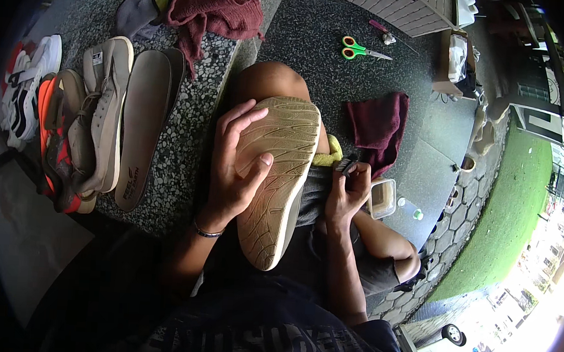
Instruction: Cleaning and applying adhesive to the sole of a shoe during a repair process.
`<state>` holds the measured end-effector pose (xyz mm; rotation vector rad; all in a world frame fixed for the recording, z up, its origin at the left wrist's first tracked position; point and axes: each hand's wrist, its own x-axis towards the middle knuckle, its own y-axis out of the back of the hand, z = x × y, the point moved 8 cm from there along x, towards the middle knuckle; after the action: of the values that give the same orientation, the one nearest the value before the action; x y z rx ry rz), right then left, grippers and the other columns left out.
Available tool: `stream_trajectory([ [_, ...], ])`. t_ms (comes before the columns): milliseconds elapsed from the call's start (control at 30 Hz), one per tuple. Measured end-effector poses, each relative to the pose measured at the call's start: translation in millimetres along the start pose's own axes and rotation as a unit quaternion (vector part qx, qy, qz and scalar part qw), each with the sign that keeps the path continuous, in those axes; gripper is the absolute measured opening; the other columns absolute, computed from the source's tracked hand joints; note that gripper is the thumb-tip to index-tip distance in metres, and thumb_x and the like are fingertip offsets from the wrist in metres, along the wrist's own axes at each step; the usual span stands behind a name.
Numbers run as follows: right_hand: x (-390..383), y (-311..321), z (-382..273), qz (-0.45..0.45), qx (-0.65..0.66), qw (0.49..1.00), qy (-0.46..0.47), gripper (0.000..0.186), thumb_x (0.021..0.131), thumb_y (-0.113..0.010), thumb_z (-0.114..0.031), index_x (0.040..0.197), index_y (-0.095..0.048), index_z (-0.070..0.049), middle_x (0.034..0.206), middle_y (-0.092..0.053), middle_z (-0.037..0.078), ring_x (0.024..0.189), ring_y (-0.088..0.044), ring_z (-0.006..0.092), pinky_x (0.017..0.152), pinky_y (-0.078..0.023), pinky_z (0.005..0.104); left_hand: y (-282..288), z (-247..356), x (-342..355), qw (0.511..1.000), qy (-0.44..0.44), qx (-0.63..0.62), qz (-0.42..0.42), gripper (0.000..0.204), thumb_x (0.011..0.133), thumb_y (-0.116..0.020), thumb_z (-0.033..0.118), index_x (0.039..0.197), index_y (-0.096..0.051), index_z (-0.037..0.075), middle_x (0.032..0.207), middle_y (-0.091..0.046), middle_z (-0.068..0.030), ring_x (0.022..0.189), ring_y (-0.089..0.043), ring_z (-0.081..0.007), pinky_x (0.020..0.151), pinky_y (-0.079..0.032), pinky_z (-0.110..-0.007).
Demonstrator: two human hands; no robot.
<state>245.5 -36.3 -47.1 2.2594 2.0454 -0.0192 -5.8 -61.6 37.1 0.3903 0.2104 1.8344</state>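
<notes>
A shoe (282, 176) lies over my lap with its tan, wavy-grooved sole turned up. My left hand (232, 166) grips it from the left, the thumb on the sole and the fingers over the edge near its far end. Just right of the shoe, my right hand (349, 196) pinches a small dark brush (343, 165), its bristles apart from the sole. Beside the brush, a yellow cloth (330, 152) shows near my leg. A clear plastic tub (382, 198) stands close to my right hand, with a small bottle (410, 209) beside it.
Two insoles (141, 129) and several shoes (108, 110) line the speckled ledge at left. Red cloth (218, 7) lies beyond them. Green-handled scissors (361, 50), a screwdriver (376, 25) and a maroon cloth (379, 124) rest on the dark surface ahead. A cardboard box (445, 63) stands far right.
</notes>
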Motion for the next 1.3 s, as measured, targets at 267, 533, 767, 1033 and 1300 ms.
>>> stream_trajectory([
  [267,-2,12,-6,0.025,-0.018,0.999,0.026,0.018,0.094,-0.065,0.005,0.097,-0.050,-0.003,0.091,-0.053,0.000,0.081,-0.049,0.0051,0.072,-0.042,0.0203,4,-27,-2,0.961,0.214,-0.176,-0.004,0.064,0.090,-0.073,0.014,0.147,-0.048,0.000,0.132,-0.058,-0.0137,0.124,-0.057,-0.0226,0.107,-0.047,-0.037],
  [533,27,116,-45,0.015,-0.245,0.969,0.006,0.021,0.105,-0.050,-0.011,0.119,-0.064,-0.003,0.087,-0.055,-0.002,0.073,-0.041,0.0054,0.061,-0.034,0.0242,4,-16,7,0.957,0.145,-0.237,-0.078,0.068,0.088,-0.070,0.020,0.148,-0.049,-0.002,0.133,-0.061,-0.0161,0.123,-0.059,-0.0224,0.109,-0.047,-0.038],
  [767,15,184,-29,-0.119,-0.571,0.800,-0.142,0.024,0.101,-0.057,-0.013,0.121,-0.067,-0.005,0.092,-0.071,0.025,0.084,-0.071,0.0400,0.075,-0.053,0.0480,-12,-15,0,0.879,0.225,-0.400,-0.126,0.089,0.075,-0.076,0.033,0.149,-0.046,-0.006,0.143,-0.058,-0.0203,0.133,-0.056,-0.0277,0.116,-0.040,-0.040],
  [1033,11,192,-8,-0.149,-0.579,0.786,-0.157,0.026,0.100,-0.056,-0.014,0.123,-0.067,-0.008,0.109,-0.071,0.023,0.104,-0.068,0.0429,0.087,-0.053,0.0487,-20,-18,-7,0.828,0.263,-0.471,-0.152,0.100,0.073,-0.063,0.033,0.156,-0.028,-0.010,0.155,-0.043,-0.0276,0.140,-0.050,-0.0351,0.117,-0.042,-0.046],
  [1300,7,192,-12,-0.119,-0.600,0.786,-0.091,0.021,0.099,-0.061,-0.013,0.119,-0.067,-0.012,0.098,-0.073,0.020,0.090,-0.071,0.0397,0.075,-0.054,0.0455,-35,-25,-24,0.766,0.297,-0.559,-0.114,0.101,0.070,-0.068,0.036,0.153,-0.033,-0.010,0.158,-0.036,-0.0301,0.143,-0.045,-0.0342,0.115,-0.042,-0.045],
])
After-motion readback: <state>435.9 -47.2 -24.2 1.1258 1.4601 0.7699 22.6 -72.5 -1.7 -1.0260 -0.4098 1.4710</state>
